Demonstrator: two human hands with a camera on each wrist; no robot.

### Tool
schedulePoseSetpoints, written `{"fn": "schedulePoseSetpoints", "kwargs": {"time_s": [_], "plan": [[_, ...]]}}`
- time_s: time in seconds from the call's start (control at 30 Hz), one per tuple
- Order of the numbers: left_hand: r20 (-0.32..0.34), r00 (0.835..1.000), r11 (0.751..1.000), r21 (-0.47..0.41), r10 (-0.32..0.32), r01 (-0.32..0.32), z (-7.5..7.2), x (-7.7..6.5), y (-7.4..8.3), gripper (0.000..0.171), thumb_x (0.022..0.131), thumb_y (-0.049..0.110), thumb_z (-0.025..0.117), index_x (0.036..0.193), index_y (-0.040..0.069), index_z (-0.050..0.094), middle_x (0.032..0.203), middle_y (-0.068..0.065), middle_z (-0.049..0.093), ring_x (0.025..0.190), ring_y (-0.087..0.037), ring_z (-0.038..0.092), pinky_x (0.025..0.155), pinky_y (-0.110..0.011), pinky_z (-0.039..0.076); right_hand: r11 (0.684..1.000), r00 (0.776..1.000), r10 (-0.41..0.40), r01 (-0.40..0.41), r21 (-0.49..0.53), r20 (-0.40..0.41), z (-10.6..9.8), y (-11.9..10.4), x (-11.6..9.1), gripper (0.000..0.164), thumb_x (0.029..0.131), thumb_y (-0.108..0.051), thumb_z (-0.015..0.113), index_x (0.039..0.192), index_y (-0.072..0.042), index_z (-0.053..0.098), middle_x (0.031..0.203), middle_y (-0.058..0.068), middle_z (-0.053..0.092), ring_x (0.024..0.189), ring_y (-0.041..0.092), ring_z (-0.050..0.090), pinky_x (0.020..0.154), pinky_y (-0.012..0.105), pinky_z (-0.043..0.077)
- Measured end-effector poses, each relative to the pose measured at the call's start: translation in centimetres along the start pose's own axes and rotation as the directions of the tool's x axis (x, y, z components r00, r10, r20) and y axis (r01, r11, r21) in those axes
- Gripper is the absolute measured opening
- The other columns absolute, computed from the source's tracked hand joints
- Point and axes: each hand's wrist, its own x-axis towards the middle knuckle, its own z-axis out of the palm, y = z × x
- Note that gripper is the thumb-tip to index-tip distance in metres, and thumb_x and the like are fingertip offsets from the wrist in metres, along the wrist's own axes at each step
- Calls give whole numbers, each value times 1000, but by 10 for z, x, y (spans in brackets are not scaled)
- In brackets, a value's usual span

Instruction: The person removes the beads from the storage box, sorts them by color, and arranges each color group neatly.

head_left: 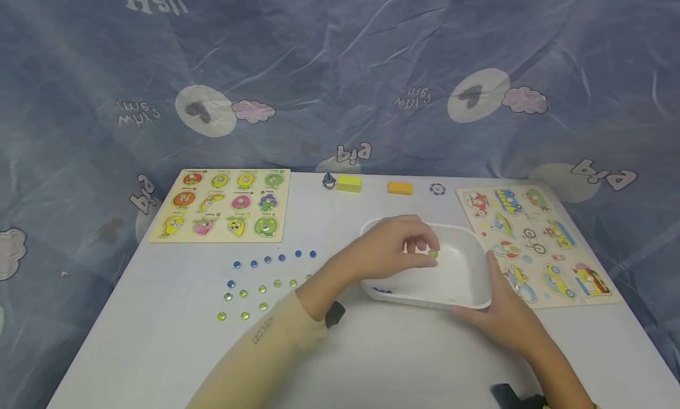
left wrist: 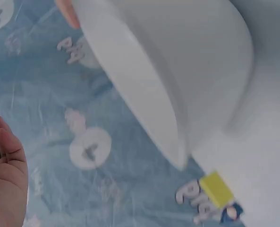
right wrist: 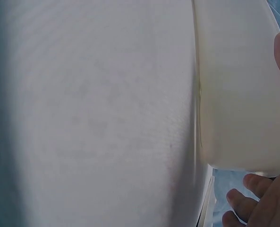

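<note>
Above the white plastic tray [head_left: 462, 273], my left hand [head_left: 395, 246] pinches a yellow-green glass bead [head_left: 433, 254] between thumb and fingertips. My right hand [head_left: 499, 314] grips the tray's right end, thumb at the near side and fingers round the end. A few blue beads [head_left: 382, 290] lie in the tray's near left corner. On the table to the left sit a row of blue beads [head_left: 268, 259] and rows of yellow-green beads [head_left: 262, 289]; the left forearm may hide some. In the left wrist view, the tray's wall [left wrist: 196, 61] fills the upper part.
A fruit puzzle board [head_left: 223, 205] lies at the back left, and a vehicle puzzle board [head_left: 536, 244] right of the tray. Along the back edge stand a small penguin-like figure [head_left: 329, 181], a yellow block [head_left: 349, 183], an orange block [head_left: 400, 187] and a gear-shaped piece [head_left: 438, 189].
</note>
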Motion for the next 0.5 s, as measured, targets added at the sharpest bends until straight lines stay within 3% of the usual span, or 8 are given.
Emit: {"fn": "schedulePoseSetpoints", "kwargs": {"time_s": [0.23, 0.37, 0.5], "plan": [[-146, 984, 993, -72, -105, 95, -43, -61, -11, 18, 80, 28, 76, 95, 25, 67, 85, 12, 58, 79, -4, 52, 74, -23, 49, 1000, 1000, 6, -6, 6, -11, 2, 0, -1, 131, 65, -73, 66, 144, -26, -27, 158, 14, -8, 139, 51, 15, 94, 72, 28], [-209, 957, 979, -57, -204, 196, -56, -94, -31, 18, 78, 31, 77, 94, 29, 68, 86, 16, 58, 84, -7, 54, 76, -26, 49, 1000, 1000, 11, -11, 16, -13, 3, 0, 0, 132, 64, -74, 67, 144, -26, -28, 158, 14, -9, 139, 52, 14, 94, 73, 27], [-263, 918, 954, -60, -297, 292, -64, -126, -55, 17, 78, 33, 77, 92, 31, 68, 88, 13, 59, 89, -15, 56, 80, -31, 49, 1000, 1000, 10, -10, 25, -18, 3, 1, 2, 133, 63, -74, 67, 144, -27, -28, 158, 13, -10, 139, 52, 12, 95, 74, 26]]}}
